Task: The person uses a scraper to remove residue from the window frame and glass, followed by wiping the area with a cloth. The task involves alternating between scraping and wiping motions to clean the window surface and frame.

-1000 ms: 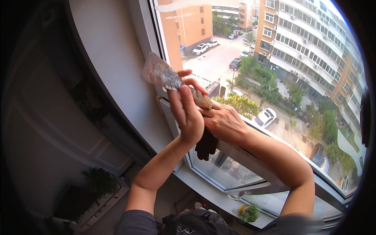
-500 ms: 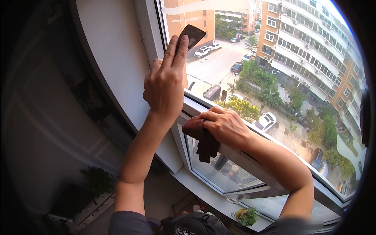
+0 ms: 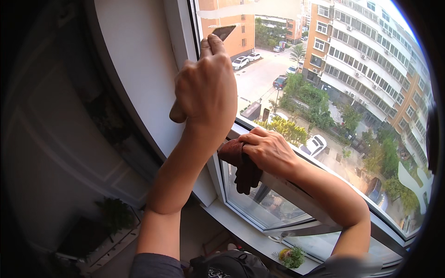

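Note:
My left hand (image 3: 206, 88) grips a scraper (image 3: 225, 32), fingers wrapped round it and two of them stretched toward its flat blade. The butt of its handle shows below my palm. The blade is up at the window pane (image 3: 259, 83), just under a whitish strip of film or residue (image 3: 250, 10); whether it touches the glass I cannot tell. Lower and to the right, my right hand (image 3: 271, 150) holds a folded brown cloth (image 3: 233, 152) on the window frame's rail, with part of the cloth hanging down.
A white window frame (image 3: 178, 34) and wall edge run along the left. Below the rail is an open lower sash (image 3: 264, 204). A small potted plant (image 3: 292, 256) stands on the sill (image 3: 241, 231). White patches (image 3: 415, 187) mark the pane's right side. Buildings and parked cars lie outside.
My left hand has moved a little right and turned, tilting the scraper so its blade looks narrower and its handle end shows. My right hand and the cloth have barely shifted.

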`<state>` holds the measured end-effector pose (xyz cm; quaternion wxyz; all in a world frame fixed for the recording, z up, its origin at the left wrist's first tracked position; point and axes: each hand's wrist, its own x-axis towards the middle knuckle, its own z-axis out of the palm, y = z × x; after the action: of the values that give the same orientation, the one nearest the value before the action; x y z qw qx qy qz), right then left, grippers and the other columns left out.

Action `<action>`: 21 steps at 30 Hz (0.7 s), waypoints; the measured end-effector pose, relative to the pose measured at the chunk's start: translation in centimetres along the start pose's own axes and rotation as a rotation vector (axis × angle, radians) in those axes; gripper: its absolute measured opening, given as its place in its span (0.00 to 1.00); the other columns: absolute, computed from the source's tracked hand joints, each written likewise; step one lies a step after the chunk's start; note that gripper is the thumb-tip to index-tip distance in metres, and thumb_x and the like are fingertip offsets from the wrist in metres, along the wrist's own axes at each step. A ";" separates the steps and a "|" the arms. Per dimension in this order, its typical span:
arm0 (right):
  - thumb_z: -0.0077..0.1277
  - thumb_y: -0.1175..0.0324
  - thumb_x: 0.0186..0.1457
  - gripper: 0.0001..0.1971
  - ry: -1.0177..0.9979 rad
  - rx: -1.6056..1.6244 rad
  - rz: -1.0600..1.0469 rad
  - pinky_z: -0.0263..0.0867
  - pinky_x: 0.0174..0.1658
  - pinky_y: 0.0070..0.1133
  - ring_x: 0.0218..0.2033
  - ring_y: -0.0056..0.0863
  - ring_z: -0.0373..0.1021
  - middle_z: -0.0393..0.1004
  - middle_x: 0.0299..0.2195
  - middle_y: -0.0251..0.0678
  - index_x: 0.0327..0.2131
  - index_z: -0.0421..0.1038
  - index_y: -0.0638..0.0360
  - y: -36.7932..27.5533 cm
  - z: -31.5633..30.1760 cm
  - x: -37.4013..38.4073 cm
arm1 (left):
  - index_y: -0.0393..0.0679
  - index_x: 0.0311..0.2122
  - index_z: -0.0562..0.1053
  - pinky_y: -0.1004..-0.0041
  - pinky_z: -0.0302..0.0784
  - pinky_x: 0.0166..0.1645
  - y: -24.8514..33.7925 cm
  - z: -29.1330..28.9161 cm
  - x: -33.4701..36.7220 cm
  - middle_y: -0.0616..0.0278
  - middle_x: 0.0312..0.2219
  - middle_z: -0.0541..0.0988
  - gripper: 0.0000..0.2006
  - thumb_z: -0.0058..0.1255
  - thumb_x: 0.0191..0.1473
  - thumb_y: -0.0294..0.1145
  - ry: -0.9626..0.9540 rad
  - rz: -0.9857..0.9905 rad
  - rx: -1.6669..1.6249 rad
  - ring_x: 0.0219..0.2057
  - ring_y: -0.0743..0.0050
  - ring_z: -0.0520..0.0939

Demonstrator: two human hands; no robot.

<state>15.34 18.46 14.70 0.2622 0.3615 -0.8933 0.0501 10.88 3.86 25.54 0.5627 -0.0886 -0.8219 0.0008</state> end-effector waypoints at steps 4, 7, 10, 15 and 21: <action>0.50 0.74 0.41 0.05 -0.016 0.002 -0.013 0.70 0.41 0.23 0.43 0.28 0.70 0.74 0.42 0.29 0.26 0.74 0.57 0.0 -0.1 0.0 | 0.39 0.49 0.73 0.72 0.81 0.26 -0.3 1.2 -1.5 0.61 0.46 0.78 0.19 0.53 0.49 0.28 0.004 0.050 0.037 0.26 0.66 0.84; 0.50 0.74 0.41 0.05 0.007 -0.012 -0.011 0.70 0.41 0.23 0.43 0.28 0.70 0.74 0.42 0.29 0.26 0.74 0.57 0.1 0.0 -0.1 | 0.39 0.53 0.69 0.71 0.82 0.32 -0.1 0.2 -0.5 0.61 0.47 0.77 0.22 0.49 0.51 0.22 -0.079 -0.004 0.000 0.29 0.60 0.83; 0.50 0.74 0.41 0.05 -0.009 -0.003 -0.003 0.70 0.41 0.23 0.43 0.28 0.70 0.74 0.42 0.29 0.26 0.74 0.57 -0.1 0.1 -0.1 | 0.38 0.51 0.70 0.71 0.82 0.34 0.1 0.6 0.2 0.60 0.47 0.77 0.20 0.50 0.51 0.22 -0.062 -0.046 0.011 0.30 0.60 0.84; 0.50 0.73 0.42 0.05 -0.009 -0.013 -0.017 0.71 0.41 0.23 0.43 0.28 0.70 0.75 0.42 0.30 0.26 0.74 0.58 0.0 -0.1 -0.1 | 0.36 0.47 0.70 0.69 0.83 0.32 0.0 0.6 -0.1 0.55 0.43 0.79 0.16 0.50 0.51 0.22 -0.092 -0.048 -0.034 0.30 0.59 0.84; 0.49 0.73 0.43 0.05 -0.027 -0.015 -0.001 0.71 0.41 0.23 0.43 0.28 0.70 0.75 0.43 0.30 0.27 0.75 0.57 0.0 -0.4 0.1 | 0.36 0.44 0.70 0.68 0.82 0.33 -0.8 0.7 1.4 0.54 0.35 0.81 0.14 0.49 0.50 0.19 -0.119 -0.085 -0.101 0.31 0.56 0.84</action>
<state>15.44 18.51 15.05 0.2528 0.3608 -0.8969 0.0383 9.64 3.38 26.66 0.5073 -0.0816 -0.8559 -0.0591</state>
